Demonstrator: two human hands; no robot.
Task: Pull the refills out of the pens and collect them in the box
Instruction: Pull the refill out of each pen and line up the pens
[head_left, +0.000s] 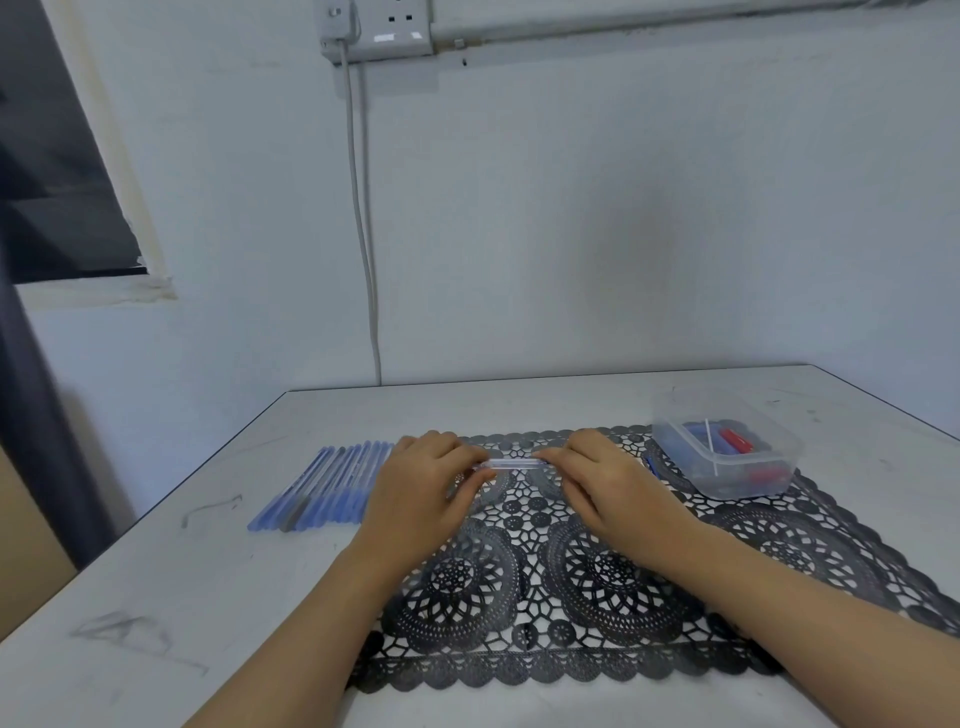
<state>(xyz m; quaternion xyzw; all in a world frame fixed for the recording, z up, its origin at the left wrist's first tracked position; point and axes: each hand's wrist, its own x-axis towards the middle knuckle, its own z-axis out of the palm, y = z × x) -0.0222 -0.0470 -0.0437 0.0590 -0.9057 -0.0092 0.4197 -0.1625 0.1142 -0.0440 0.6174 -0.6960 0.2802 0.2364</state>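
A clear-barrelled pen (511, 463) lies level between my two hands, just above the black lace mat (561, 587). My left hand (426, 478) pinches its left end and my right hand (602, 478) pinches its right end. A row of several blue pens (324, 486) lies side by side on the table left of my left hand. The clear plastic box (727, 452) stands at the mat's far right corner, holding a thin white refill and red and blue pieces. A small blue piece (652, 465) lies on the mat just left of the box.
The white table (208, 597) ends near the wall behind and drops off on the left side. A grey cable (363, 234) hangs from a wall socket down behind the table.
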